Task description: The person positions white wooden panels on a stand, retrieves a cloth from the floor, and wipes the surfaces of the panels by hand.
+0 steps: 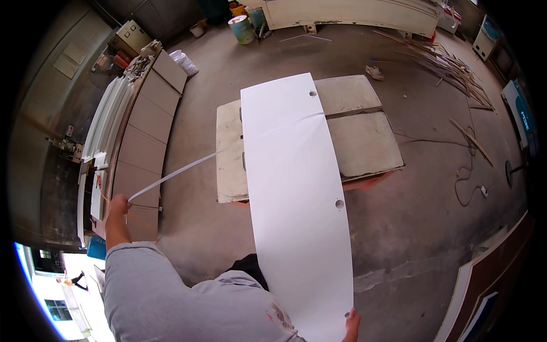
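A long white panel point(296, 171) with round holes along its right edge stretches away from me across a low worktable point(364, 139). My right hand point(353, 324) is closed on the panel's near right edge, by the lowest hole. Out to the left, beside the long cabinet, my left hand point(118, 204) is closed round the end of a thin white strip point(176, 172). The strip slants from that hand toward the worktable's left side. Thin orange marks show beside the left hand, too blurred to name. The fingertips of both hands are partly hidden.
On my left runs a long cabinet point(142, 137) with white strips point(105, 119) stacked on top. Wood offcuts point(450, 65) and a cable point(464, 182) lie on the floor at right. Boards point(484, 285) lean at the near right; a paint bucket point(241, 29) stands at the back.
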Tool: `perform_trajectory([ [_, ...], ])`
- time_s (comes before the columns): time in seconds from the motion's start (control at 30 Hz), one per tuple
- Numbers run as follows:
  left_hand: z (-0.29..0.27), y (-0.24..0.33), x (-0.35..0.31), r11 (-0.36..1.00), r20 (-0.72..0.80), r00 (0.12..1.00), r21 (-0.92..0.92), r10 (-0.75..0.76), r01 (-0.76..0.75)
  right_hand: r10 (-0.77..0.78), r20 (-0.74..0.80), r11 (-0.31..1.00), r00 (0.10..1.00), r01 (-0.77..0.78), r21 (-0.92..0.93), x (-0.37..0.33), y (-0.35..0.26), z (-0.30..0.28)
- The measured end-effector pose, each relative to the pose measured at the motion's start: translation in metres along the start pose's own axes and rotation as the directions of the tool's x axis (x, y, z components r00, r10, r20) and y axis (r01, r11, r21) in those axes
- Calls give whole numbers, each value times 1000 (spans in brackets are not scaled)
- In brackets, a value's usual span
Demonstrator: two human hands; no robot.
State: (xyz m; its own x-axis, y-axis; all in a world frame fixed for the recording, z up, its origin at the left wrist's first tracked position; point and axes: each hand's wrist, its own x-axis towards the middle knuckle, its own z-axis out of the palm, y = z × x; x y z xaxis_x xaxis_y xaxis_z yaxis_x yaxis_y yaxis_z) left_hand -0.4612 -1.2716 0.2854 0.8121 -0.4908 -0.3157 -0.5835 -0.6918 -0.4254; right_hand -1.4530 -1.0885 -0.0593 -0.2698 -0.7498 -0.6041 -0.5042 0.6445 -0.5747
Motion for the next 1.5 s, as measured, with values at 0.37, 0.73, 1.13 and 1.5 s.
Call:
perform_trajectory([
  [0.37,65,9,24,995,-456,890,83,-7,51,-35,3,998,999,35,-45,10,3,-4],
  [0.73,11,409,119,133,-246,959,-955,140,-264,-112,-8,990,994,111,-88,33,91,-2],
  [1.13,8,464,138,834,-500,854,-402,146,-378,-69,140,966,988,101,-237,31,112,-4],
  [1.5,44,538,148,790,-345,931,-537,115,-297,-49,133,962,990,82,-260,17,113,-10],
])
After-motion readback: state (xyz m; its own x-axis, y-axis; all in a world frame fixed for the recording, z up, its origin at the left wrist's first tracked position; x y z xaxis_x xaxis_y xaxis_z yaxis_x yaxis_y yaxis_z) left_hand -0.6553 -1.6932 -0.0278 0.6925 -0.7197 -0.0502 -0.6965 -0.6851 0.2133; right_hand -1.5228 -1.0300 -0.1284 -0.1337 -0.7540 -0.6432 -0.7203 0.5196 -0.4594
